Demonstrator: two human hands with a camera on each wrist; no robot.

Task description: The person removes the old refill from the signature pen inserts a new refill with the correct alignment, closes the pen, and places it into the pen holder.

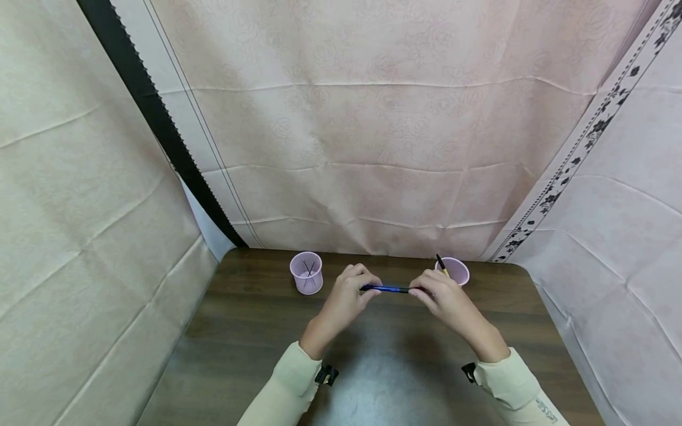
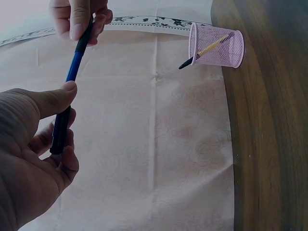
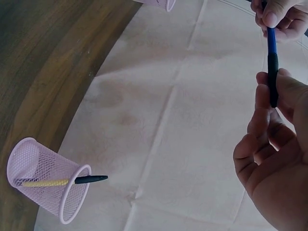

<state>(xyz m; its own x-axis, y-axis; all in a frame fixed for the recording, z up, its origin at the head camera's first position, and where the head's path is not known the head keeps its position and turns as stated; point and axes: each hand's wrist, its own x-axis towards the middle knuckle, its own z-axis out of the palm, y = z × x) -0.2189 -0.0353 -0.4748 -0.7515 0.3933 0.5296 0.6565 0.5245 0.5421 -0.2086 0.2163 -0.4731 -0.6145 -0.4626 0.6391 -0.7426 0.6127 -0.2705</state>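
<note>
Both hands hold one blue pen [image 1: 391, 289] with dark ends, level above the far part of the table. My left hand [image 1: 347, 294] pinches one end between thumb and fingers; in the left wrist view its thumb lies along the barrel. The other end, with a dark ribbed grip section [image 3: 273, 65], is pinched by my right hand [image 1: 446, 300]. Just behind the right hand stands a lilac mesh cup [image 1: 460, 270], holding a yellow pen [image 3: 45, 183] with a black end that sticks out over the rim. The right hand partly hides this cup in the head view.
Left of the left hand, a second lilac mesh cup [image 1: 307, 283] contains thin dark sticks. Both cups stand near the back edge of the brown wooden table [image 1: 234, 331]. Pale cloth [image 1: 362, 130] hangs behind the table and on both sides.
</note>
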